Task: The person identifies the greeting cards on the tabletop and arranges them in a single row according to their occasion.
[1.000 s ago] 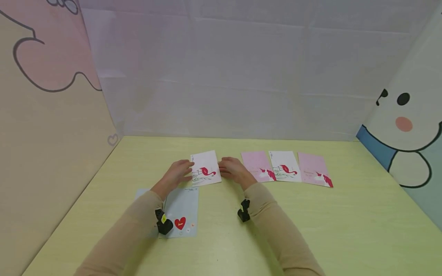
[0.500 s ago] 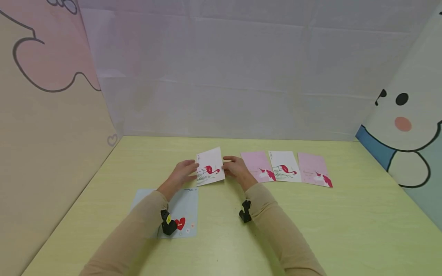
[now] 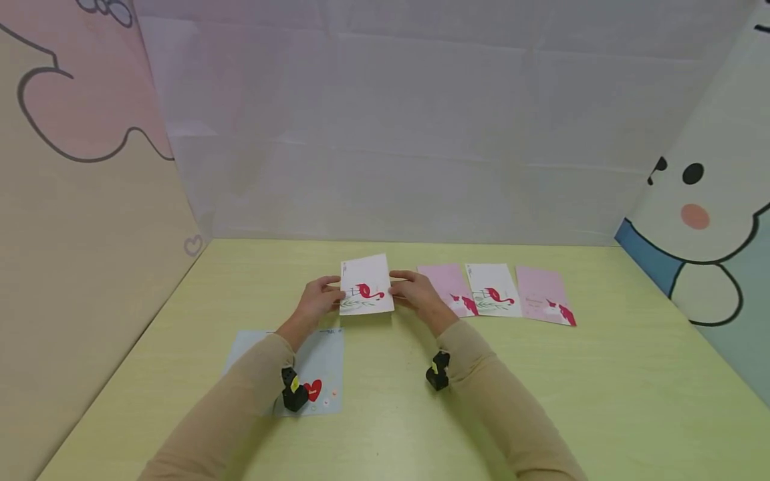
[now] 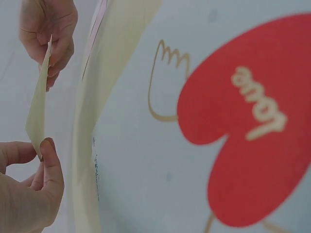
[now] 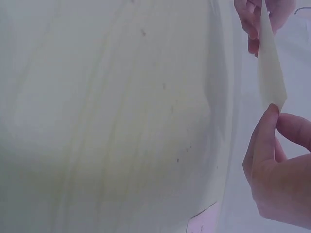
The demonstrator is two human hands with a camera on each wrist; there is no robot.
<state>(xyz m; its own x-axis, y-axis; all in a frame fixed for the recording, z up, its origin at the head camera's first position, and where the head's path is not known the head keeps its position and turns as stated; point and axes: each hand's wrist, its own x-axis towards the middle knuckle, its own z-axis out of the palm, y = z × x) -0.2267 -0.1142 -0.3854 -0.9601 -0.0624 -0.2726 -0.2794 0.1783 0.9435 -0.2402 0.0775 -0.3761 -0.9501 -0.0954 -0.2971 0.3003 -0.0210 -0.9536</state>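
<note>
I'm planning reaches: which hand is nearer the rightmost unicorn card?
Right. The right hand holds a flamingo card's right edge, left of the rightmost unicorn card; the left hand holds the opposite edge, farther away.

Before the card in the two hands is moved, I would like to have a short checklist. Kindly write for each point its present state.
1. Left hand pinches the left edge of the held card: ok.
2. Right hand pinches its right edge: ok.
3. Its printed side faces the head camera: ok.
4. Only one card is held: cannot tell; the wrist views show it nearly edge-on.
5. The nearest pink card in the row is fully visible: not ok; the right hand hides a corner in the head view.
6. The heart card is fully visible: not ok; the left sleeve hides part.
</note>
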